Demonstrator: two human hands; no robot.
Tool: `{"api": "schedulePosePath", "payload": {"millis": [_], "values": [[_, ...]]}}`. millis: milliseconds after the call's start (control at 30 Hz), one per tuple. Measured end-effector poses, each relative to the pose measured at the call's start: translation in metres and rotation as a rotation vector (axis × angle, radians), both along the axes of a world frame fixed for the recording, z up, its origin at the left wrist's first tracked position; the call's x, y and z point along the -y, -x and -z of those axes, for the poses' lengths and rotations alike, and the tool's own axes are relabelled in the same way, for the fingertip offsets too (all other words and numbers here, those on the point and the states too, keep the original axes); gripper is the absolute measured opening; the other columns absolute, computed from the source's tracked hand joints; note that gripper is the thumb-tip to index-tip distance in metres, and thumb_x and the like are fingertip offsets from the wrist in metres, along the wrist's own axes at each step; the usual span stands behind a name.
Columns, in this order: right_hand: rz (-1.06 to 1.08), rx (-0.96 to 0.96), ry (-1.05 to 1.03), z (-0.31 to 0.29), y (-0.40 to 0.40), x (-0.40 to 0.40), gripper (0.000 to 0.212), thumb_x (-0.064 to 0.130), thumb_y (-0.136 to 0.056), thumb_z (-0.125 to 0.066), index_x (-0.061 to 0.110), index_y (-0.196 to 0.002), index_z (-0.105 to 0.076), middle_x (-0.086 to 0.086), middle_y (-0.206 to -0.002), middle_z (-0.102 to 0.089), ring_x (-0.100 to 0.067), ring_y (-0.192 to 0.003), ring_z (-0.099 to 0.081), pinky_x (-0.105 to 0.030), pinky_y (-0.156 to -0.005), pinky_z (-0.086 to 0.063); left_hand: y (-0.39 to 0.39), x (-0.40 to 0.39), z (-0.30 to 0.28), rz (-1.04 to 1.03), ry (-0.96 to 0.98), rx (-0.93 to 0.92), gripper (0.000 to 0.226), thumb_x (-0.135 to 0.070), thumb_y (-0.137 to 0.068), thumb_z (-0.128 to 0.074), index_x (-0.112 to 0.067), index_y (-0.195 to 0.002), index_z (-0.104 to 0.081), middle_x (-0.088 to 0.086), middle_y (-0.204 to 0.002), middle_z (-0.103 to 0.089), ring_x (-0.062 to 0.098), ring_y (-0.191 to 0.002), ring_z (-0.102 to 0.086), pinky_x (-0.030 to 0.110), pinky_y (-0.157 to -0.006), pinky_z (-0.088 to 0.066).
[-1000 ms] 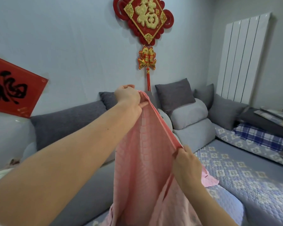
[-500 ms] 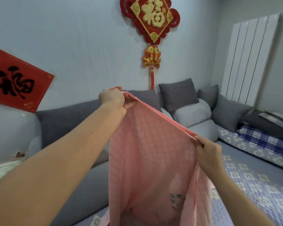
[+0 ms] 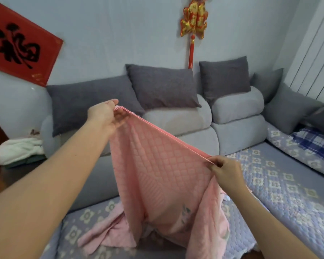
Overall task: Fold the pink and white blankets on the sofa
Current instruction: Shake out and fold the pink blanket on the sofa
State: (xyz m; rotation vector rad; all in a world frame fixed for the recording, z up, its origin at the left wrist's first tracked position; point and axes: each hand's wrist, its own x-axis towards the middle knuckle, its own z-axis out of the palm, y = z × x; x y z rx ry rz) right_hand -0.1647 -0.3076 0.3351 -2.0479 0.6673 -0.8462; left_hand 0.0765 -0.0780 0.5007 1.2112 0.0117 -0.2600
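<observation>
1. Pink blanket [image 3: 157, 176] hung doubled over the sofa [image 3: 195, 139], top edge pulled tight, bottom end piled on the flowery seat cover [image 3: 281, 191].
2. Top edge gripped at both ends: left hand [image 3: 105, 116] with fingers curled round the higher, far corner, right hand [image 3: 226, 171] pinching the lower, near corner.
3. A second ago, held much higher and bunched narrow, with the two hands close together.
4. Now spread wide and brought lower, nearer the seat.
5. Looked like getting ready to lay it flat or make the next fold, so pink one only part done.
6. White blanket [image 3: 19, 150] lay in a heap off the left end of the sofa, not yet touched.
7. Left edge of the pink cloth hung loose and twisted, with a floppy bit [image 3: 99, 238] trailing on the seat; could fold crooked if not smoothed.
8. Plenty of open seat to the right for laying it down.
9. Grey pillows [image 3: 161, 86] stood along the back, well apart from the cloth.
10. Blue checked cloth [image 3: 314, 144] far off to the right, out of the way.
</observation>
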Motion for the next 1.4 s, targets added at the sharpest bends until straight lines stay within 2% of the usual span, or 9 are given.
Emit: {"api": "schedulePosePath", "payload": {"millis": [167, 333, 500, 600, 767, 1000, 1167, 1300, 1400], "values": [[0.129, -0.103, 0.074, 0.028, 0.006, 0.042, 0.015, 0.019, -0.085, -0.078, 0.017, -0.071, -0.071, 0.011, -0.059, -0.061, -0.006, -0.060, -0.055, -0.011, -0.060, -0.036, 0.017, 0.033, 0.014, 0.019, 0.018, 0.203, 0.019, -0.012, -0.105, -0.047, -0.012, -0.106, -0.066, 0.000, -0.065, -0.062, 0.011, -0.063, -0.061, 0.035, -0.084, -0.055], [0.151, -0.209, 0.447, 0.044, 0.001, 0.083, 0.021, -0.011, -0.072, -0.071, 0.007, -0.070, -0.062, -0.006, -0.070, -0.059, -0.031, -0.061, -0.056, -0.032, -0.056, -0.038, 0.043, 0.069, 0.006, -0.044, 0.066, 0.400, 0.020, -0.012, -0.105, -0.048, -0.011, -0.102, -0.068, 0.002, -0.068, -0.063, 0.013, -0.065, -0.062, 0.031, -0.078, -0.057], [0.010, -0.328, 0.567, 0.042, -0.009, 0.096, 0.035, -0.013, -0.054, -0.075, 0.009, -0.050, -0.049, -0.006, -0.059, -0.050, -0.028, -0.041, -0.046, -0.026, -0.042, -0.026, 0.058, 0.076, -0.001, -0.180, 0.073, 0.442, 0.021, -0.013, -0.105, -0.048, -0.014, -0.098, -0.068, -0.003, -0.064, -0.064, 0.011, -0.062, -0.061, 0.026, -0.070, -0.055], [0.077, -0.142, 0.367, 0.038, -0.020, 0.114, 0.014, -0.001, -0.078, -0.056, 0.004, -0.071, -0.067, -0.008, -0.082, -0.066, -0.031, -0.065, -0.060, -0.031, -0.060, -0.040, 0.058, 0.070, -0.004, -0.230, 0.068, 0.404, 0.021, -0.014, -0.105, -0.049, -0.016, -0.098, -0.068, -0.004, -0.064, -0.065, 0.009, -0.062, -0.062, 0.026, -0.071, -0.055], [0.000, 0.078, -0.090, 0.002, -0.027, 0.133, 0.034, -0.007, -0.086, -0.054, 0.011, -0.102, -0.077, 0.003, -0.106, -0.071, -0.011, -0.099, -0.060, -0.017, -0.088, -0.039, 0.047, 0.060, -0.010, -0.294, 0.103, 0.287, 0.021, -0.016, -0.105, -0.048, -0.018, -0.099, -0.068, -0.004, -0.067, -0.065, 0.009, -0.065, -0.063, 0.028, -0.078, -0.054], [-0.580, -0.241, -0.256, 0.053, -0.002, 0.123, 0.021, 0.011, -0.099, -0.060, 0.007, -0.084, -0.073, -0.010, -0.097, -0.065, -0.024, -0.091, -0.061, -0.031, -0.084, -0.046, 0.030, 0.063, 0.008, -0.371, 0.048, 0.190, 0.021, -0.016, -0.106, -0.046, -0.018, -0.100, -0.066, -0.008, -0.058, -0.062, 0.006, -0.058, -0.062, 0.026, -0.074, -0.053], [-0.941, -0.400, -0.438, 0.092, 0.033, 0.081, 0.014, 0.021, -0.093, -0.070, 0.012, -0.086, -0.078, 0.016, -0.129, -0.062, -0.009, -0.113, -0.063, -0.032, -0.099, -0.047, 0.029, 0.079, 0.026, -0.353, 0.055, 0.141, 0.021, -0.011, -0.106, -0.044, -0.012, -0.100, -0.064, -0.004, -0.054, -0.055, 0.007, -0.049, -0.054, 0.024, -0.059, -0.051], [-1.024, -0.412, -0.325, 0.094, 0.045, 0.048, 0.037, 0.015, -0.090, -0.068, 0.006, -0.059, -0.048, 0.003, -0.070, -0.048, -0.005, -0.066, -0.045, -0.025, -0.065, -0.035, 0.022, 0.081, 0.028, -0.386, 0.019, 0.118, 0.022, -0.009, -0.104, -0.046, -0.012, -0.096, -0.066, -0.003, -0.054, -0.054, 0.007, -0.046, -0.051, 0.025, -0.056, -0.048], [-0.825, -0.383, -0.006, 0.104, 0.043, 0.039, 0.043, 0.018, -0.088, -0.069, 0.017, -0.054, -0.042, 0.005, -0.061, -0.046, -0.003, -0.058, -0.041, -0.026, -0.062, -0.032, 0.020, 0.078, 0.031, -0.392, -0.003, 0.105, 0.023, -0.009, -0.104, -0.045, -0.013, -0.096, -0.067, -0.003, -0.054, -0.054, 0.007, -0.047, -0.051, 0.025, -0.058, -0.048]]}}
